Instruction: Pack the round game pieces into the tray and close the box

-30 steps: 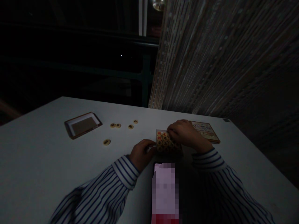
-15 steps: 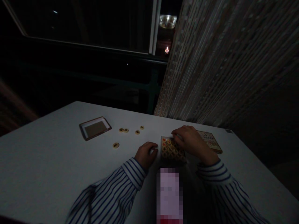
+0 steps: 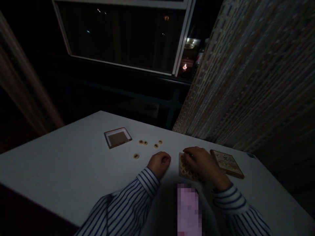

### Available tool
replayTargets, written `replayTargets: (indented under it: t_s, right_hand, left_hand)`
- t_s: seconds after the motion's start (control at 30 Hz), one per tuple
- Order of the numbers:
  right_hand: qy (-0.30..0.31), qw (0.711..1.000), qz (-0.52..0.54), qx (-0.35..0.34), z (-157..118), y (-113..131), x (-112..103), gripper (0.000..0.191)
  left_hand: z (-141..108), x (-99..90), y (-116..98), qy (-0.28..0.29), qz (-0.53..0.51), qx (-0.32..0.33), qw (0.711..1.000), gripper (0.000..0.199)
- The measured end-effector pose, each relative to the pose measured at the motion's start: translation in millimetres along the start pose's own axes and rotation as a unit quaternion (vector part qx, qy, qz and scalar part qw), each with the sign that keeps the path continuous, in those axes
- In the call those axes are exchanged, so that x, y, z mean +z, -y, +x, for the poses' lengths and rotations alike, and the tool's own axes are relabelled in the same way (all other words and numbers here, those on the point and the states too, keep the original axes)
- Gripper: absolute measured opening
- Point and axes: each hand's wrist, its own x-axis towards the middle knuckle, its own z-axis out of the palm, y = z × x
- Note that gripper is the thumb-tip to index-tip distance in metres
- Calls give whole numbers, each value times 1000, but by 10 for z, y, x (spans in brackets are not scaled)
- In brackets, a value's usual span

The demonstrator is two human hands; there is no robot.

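Two bare hands are working at a white table point(image 3: 86, 164), the right hand point(image 3: 201, 164) covering part of a box point(image 3: 179, 167) of round, marked pieces point(image 3: 189, 174).
The box is lying flat just right of centre in the lower half of the frame, its long axis seemingly running left to right and sloping slightly down rightward, though the hand is hiding its far end. The right fingers are bending over its upper edge; whether they are gripping a piece cannot be told. The left hand point(image 3: 158, 164) is resting nearby, fingers loosely curling, contents hidden. Loaded, the box is probably feeling fairly heavy, its thin walls stiff but smooth; opposite side walls, held level, are offering the safest hold. Five loose pieces point(image 3: 136, 156) are lying left of it.
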Motion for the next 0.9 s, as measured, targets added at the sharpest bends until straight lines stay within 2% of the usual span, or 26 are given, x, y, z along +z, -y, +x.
replayTargets:
  t_s: [0.1,0.23,0.37,0.47,0.67,0.9]
  right_hand:
    - [25,999,37,-12,103,104,47,31]
    - [67,994,79,-16,264,300,154,35]
    - [103,988,104,-47,398,518,309,36]
    - [118,984,108,-77,469,658,421,36]
    - [151,978,93,-112,586,828,579,35]
    - [165,973,85,-139,672,927,735,30]
  left_hand:
    - [4,-305,127,-11,12,-16,1000,15]
    - [-20,-748,448,-36,38,-51,997,20]
    - [-99,-1027,732,-55,73,-80,993,27]
    - [-172,-1076,849,-58,101,-65,991,33]
    - [-240,-1012,957,-27,169,-33,985,37]
    - [-255,-988,1002,-38,185,-14,982,30]
